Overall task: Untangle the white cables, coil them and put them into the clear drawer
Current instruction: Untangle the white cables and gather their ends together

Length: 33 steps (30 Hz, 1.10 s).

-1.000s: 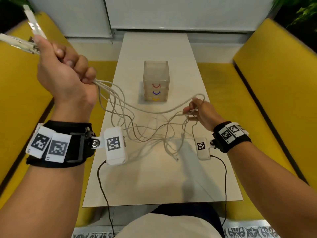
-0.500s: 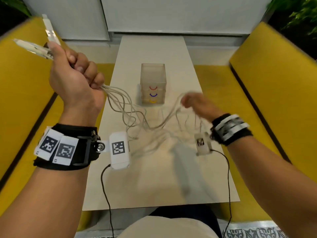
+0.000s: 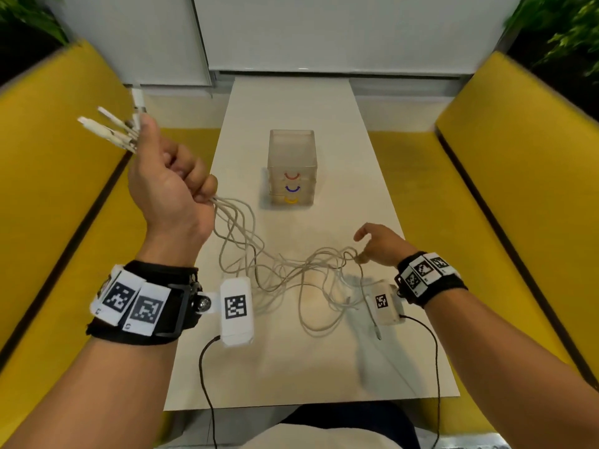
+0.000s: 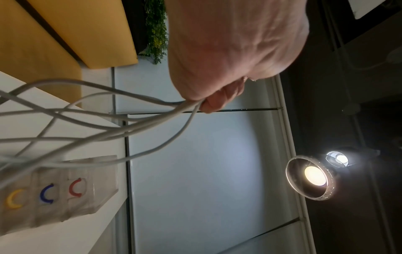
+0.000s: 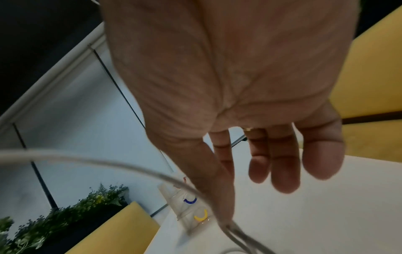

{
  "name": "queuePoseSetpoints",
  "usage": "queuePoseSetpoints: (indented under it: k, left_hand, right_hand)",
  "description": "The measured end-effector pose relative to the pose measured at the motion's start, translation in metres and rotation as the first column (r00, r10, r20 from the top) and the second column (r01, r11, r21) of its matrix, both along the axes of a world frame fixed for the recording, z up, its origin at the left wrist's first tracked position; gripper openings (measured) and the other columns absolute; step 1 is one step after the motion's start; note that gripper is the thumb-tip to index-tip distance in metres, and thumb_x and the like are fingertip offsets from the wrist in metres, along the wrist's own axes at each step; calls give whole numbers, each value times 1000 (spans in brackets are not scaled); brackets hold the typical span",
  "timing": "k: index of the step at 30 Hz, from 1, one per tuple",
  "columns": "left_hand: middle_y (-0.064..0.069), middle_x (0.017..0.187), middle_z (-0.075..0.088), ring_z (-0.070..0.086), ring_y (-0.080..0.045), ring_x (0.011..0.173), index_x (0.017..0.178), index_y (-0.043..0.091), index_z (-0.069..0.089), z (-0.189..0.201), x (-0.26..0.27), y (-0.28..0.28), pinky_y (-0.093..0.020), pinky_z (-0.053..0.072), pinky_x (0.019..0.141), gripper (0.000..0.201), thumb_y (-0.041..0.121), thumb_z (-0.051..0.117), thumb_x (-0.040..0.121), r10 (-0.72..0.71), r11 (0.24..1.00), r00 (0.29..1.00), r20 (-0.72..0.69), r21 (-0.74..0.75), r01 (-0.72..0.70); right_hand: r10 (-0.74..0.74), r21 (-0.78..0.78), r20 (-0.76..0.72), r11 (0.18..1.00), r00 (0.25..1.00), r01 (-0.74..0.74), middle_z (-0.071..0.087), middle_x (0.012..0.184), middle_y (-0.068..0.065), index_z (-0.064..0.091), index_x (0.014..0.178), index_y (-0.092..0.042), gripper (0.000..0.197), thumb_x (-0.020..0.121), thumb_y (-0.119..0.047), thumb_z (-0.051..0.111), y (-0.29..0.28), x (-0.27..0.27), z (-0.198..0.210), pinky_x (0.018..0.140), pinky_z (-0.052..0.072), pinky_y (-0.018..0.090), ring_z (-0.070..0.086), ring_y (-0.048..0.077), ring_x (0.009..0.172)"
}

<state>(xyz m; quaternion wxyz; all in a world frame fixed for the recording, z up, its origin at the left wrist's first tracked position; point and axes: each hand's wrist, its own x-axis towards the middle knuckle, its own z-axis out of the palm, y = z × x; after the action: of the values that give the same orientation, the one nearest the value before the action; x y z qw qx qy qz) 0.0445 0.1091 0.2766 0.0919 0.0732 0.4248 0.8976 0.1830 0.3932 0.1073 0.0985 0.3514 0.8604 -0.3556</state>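
Several white cables [image 3: 291, 277] lie tangled on the white table [image 3: 291, 367]. My left hand [image 3: 171, 186] is raised over the table's left edge and grips a bundle of them in a fist, with the connector ends [image 3: 110, 131] sticking out above it. The left wrist view shows the strands [image 4: 130, 123] fanning down from my curled fingers [image 4: 217, 101]. My right hand [image 3: 379, 244] hovers low at the right of the tangle, fingers [image 5: 282, 163] loosely extended. Only its thumb tip touches a cable [image 5: 108, 163]. The clear drawer unit [image 3: 291, 170], with red, blue and yellow handles, stands closed behind the tangle.
Yellow benches [image 3: 48, 189] [image 3: 518, 157] flank the narrow table on both sides. A white wall panel [image 3: 324, 34] stands beyond its far end, with green plants [image 3: 567, 27] in the upper corners. Black leads hang from the wrist cameras over the table's near edge.
My right hand has let go of the loop it pinched and dropped toward the table. My left fist has come down and inward with the bundle, and the cables now lie slack.
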Motion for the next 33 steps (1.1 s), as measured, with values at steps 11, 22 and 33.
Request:
queuePoseSetpoints:
  k: [11,22,33]
  left_hand:
    - [5,53,19,9,-12,47,63,25,29,-23,10,20,-25,14,39,47,38,41,106,-146,989,987,69,47,143]
    - [5,46,15,12,-12,41,55,22,25,-61,22,44,-26,23,42,52,19,40,105,-212,977,975,62,32,210]
    - [1,48,19,18,-13,38,59,19,29,-89,16,37,-24,20,39,51,28,42,108,-313,938,940,132,-110,328]
  right_hand:
    - [-63,-365,-559,914,827,-177,68,118,6,66,115,-23,28,89,-14,59,-76,-20,74,85,48,36,63,28,110]
    - [18,-432,-677,800,736,-417,63,95,4,59,121,-12,35,89,-24,65,-147,-66,96,85,51,33,60,13,89]
    - [182,-329,-618,824,765,-462,60,77,2,68,83,-21,14,79,-15,79,-133,-63,46,73,40,35,48,18,74]
